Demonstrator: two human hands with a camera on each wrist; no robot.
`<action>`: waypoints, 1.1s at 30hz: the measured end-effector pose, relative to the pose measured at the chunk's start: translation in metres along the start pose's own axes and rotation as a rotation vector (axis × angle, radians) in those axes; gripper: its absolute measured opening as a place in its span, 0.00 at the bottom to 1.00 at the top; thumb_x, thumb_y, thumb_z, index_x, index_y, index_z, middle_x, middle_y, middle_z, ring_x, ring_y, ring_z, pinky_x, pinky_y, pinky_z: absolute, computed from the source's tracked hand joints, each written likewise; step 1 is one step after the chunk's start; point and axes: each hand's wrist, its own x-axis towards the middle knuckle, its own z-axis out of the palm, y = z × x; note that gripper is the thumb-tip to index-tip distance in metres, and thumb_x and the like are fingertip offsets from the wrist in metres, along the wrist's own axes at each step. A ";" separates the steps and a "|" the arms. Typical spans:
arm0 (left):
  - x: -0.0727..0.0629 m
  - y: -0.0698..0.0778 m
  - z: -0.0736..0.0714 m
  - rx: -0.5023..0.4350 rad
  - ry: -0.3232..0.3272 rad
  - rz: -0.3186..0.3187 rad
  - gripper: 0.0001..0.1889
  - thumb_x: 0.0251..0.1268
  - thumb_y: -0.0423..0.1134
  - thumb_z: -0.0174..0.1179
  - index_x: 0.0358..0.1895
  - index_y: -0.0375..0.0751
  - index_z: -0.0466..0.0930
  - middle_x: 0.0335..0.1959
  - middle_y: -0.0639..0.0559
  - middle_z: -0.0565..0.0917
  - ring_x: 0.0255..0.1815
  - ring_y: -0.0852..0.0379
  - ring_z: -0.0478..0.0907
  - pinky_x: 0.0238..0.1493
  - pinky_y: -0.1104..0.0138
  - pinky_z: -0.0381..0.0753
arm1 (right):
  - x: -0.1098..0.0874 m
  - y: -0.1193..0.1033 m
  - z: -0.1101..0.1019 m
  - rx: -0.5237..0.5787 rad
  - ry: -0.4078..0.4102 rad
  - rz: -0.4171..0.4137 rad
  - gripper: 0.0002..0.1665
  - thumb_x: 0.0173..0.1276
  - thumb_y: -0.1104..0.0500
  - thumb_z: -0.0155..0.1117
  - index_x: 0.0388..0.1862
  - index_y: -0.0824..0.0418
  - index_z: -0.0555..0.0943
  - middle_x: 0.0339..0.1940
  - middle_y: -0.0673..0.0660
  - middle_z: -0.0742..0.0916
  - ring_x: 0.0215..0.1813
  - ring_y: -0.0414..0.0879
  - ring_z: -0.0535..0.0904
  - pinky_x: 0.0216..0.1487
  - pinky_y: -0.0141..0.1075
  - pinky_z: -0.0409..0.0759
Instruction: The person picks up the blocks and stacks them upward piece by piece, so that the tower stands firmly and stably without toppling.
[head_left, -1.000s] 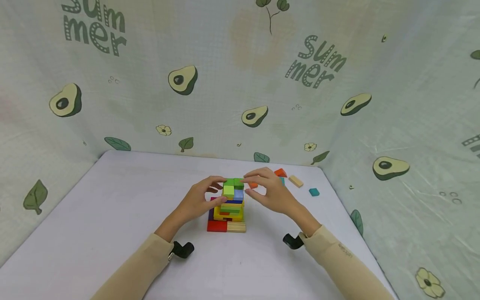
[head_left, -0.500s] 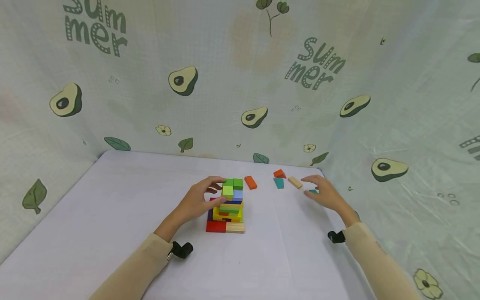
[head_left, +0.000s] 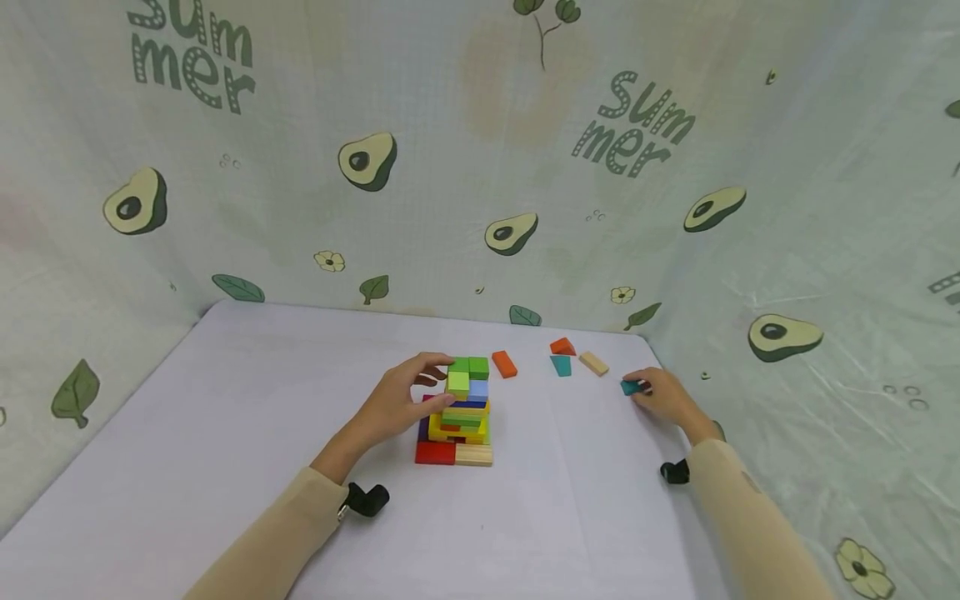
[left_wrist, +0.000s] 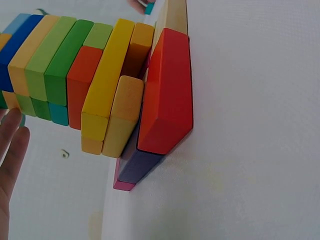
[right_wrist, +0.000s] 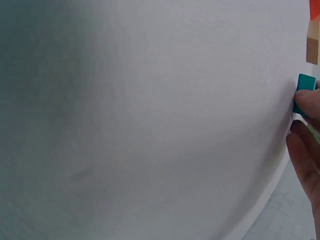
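A tower of colourful wooden blocks stands near the middle of the table, two light-green cubes and a lime one at its top. My left hand is at the upper left side of the tower, thumb toward the front and index finger toward the back; in the left wrist view its fingers lie right by the upper layers. At the table's right side my right hand pinches a small teal block. The right wrist view shows the thumb on one face of that teal block, close to the tabletop.
Loose blocks lie behind and right of the tower: an orange one, a red-orange triangle, a teal piece and a natural wood block. A printed cloth rises behind the white table.
My right hand has left the tower's top, moved right across the table and taken hold of the teal block. The left hand has stayed at the tower.
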 end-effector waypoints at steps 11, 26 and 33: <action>0.002 0.001 -0.002 0.000 -0.002 0.006 0.30 0.68 0.45 0.75 0.71 0.55 0.74 0.62 0.49 0.84 0.60 0.39 0.84 0.61 0.42 0.85 | -0.006 -0.037 0.002 0.031 0.142 -0.215 0.19 0.69 0.65 0.75 0.58 0.65 0.86 0.47 0.59 0.89 0.45 0.52 0.85 0.50 0.49 0.89; 0.001 0.002 -0.004 -0.006 0.001 -0.008 0.30 0.68 0.44 0.74 0.71 0.54 0.75 0.62 0.49 0.84 0.60 0.43 0.84 0.62 0.43 0.84 | -0.029 -0.232 -0.003 0.145 0.231 -0.723 0.21 0.64 0.64 0.81 0.57 0.58 0.90 0.50 0.49 0.90 0.52 0.45 0.87 0.54 0.42 0.88; 0.001 0.000 -0.001 -0.023 -0.014 0.019 0.30 0.69 0.45 0.74 0.71 0.53 0.74 0.62 0.48 0.84 0.61 0.38 0.83 0.62 0.44 0.85 | -0.028 -0.268 0.006 0.131 0.225 -0.790 0.21 0.66 0.61 0.80 0.58 0.59 0.90 0.53 0.53 0.89 0.56 0.47 0.84 0.56 0.39 0.88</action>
